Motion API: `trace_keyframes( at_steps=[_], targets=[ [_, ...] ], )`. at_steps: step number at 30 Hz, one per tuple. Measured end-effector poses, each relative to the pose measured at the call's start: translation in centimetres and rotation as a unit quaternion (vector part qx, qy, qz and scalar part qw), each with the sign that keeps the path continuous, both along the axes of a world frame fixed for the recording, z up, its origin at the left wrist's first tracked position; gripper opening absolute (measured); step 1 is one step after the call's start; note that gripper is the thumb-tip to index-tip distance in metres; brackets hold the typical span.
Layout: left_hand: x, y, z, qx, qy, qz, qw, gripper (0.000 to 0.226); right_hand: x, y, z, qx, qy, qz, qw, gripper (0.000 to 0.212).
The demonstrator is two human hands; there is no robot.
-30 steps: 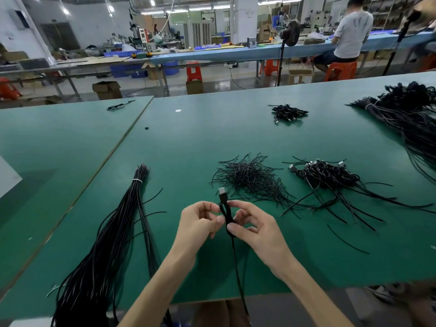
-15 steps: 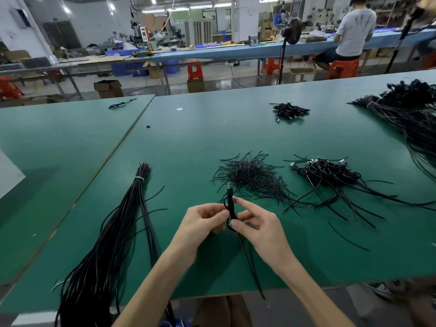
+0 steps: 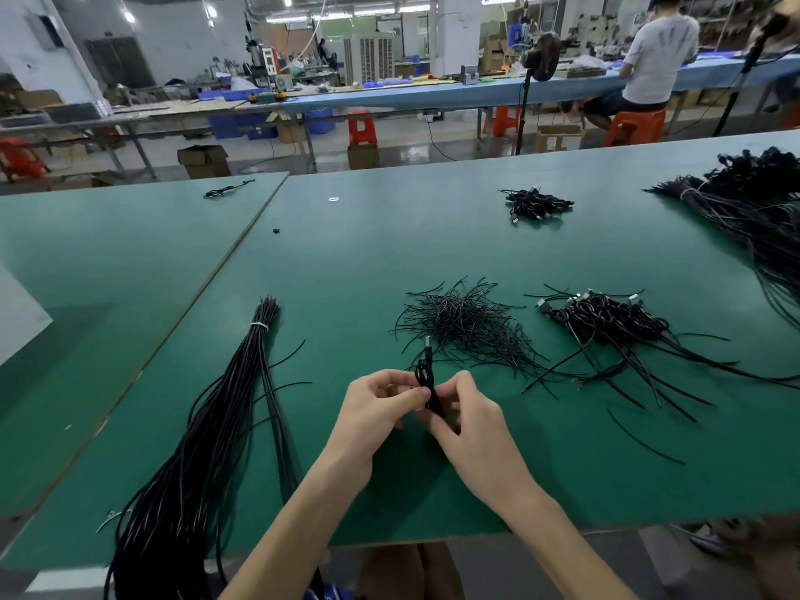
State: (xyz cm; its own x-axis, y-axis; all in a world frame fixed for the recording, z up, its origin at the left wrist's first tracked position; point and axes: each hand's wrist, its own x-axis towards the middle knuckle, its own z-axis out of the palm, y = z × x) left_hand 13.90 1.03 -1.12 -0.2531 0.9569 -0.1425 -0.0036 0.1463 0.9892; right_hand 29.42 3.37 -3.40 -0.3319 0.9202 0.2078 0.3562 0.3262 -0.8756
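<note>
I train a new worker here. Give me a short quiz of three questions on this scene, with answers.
1. True or false: the left hand and the right hand both hold the coiled black cable.
2. The long tied cable bundle lies: A) left of the hands, B) right of the hands, C) on a red stool.
3. Fill in: the table is ___ in colour.
Key: 1 true; 2 A; 3 green.

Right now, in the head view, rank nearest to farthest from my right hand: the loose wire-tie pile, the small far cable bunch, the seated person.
1. Loose wire-tie pile, just ahead of the right hand.
2. Small cable bunch, far up the table.
3. Seated person, beyond the aisle, right.
</note>
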Motion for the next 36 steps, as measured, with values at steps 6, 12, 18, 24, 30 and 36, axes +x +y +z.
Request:
trace_keyframes(
  at_steps=[6,12,18,24,30,36],
  targets=[
    [-0.4,-0.1,0.0,-0.009,-0.045,0.0,0.999,0.011,-0.1,-0.5,0.2,0.037,-0.02,0.012,0.999,0.003],
    [-0.6,0.0,-0.1,0.006,-0.064,-0.001,0.998,0.015,0.1,-0.4,0.2,0.019,0.023,0.016,0.999,0.009],
    [-1.3,0.1,0.0,0.01,-0.1,-0.05,0.994,0.028,0.4,0.0,0.5,-0.051,0.135,0.069,0.987,0.012],
    [-1.7,0.4,-0.8,0.037,-0.148,-0.079,0.985,0.031,0.8,0.2,0.7,-0.101,0.173,0.116,0.973,0.011],
    [-2.2,0.3,-1.3,0.064,-0.075,-0.093,0.991,0.031,0.6,0.3,0.7,-0.123,0.157,0.149,0.969,0.013],
    [-2.3,-0.1,-1.4,0.099,-0.112,-0.154,0.977,0.037,0.4,0.5,0.6,-0.132,0.153,0.17,0.964,0.015]
  ],
)
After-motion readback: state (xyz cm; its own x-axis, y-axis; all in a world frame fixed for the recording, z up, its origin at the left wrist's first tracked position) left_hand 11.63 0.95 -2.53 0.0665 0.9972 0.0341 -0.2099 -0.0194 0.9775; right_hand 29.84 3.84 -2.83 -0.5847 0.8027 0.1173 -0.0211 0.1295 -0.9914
